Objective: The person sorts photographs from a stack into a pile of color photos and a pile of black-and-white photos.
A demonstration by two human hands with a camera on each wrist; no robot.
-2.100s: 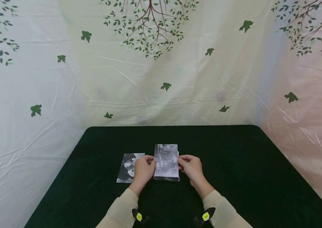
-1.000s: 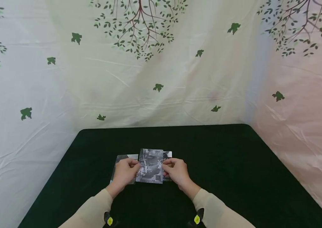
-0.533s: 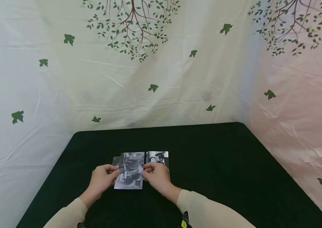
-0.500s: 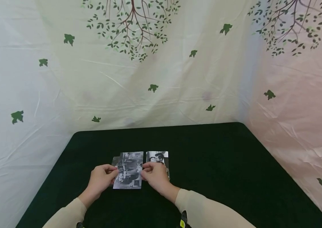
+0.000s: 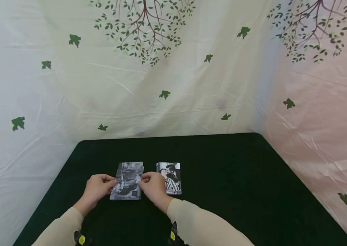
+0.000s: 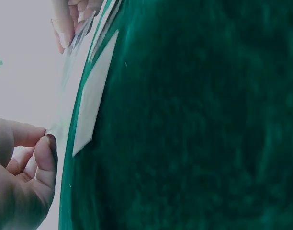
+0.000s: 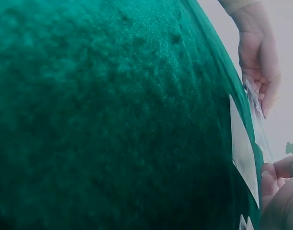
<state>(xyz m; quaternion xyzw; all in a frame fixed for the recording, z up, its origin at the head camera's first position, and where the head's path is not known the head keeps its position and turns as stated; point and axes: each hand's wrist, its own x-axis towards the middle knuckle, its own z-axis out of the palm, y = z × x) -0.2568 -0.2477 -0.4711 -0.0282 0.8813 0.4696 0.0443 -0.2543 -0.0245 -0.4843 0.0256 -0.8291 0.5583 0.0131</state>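
Observation:
A black-and-white photo [image 5: 126, 181] is held level between both hands, left of centre. My left hand [image 5: 97, 188] pinches its left edge between thumb and fingers; my right hand [image 5: 155, 187] pinches the right edge. Another photo [image 6: 94, 98] lies beneath it on the table, nearly all hidden in the head view; both wrist views show a gap between the two. Just right of my right hand rests a small stack of photos [image 5: 174, 181], the top one showing two figures, partly covered by the fingers.
A dark green velvety cloth [image 5: 222, 177] covers the table, which has rounded far corners. Behind and to both sides hangs a pale curtain [image 5: 124, 102] printed with branches and green birds. Each cream sleeve [image 5: 204, 218] carries a black wrist strap with a yellow tag.
Both hands have lifted the top photo off the stack and carried it left, over the photo lying there. The stack's top now shows two figures. The head view has shifted slightly.

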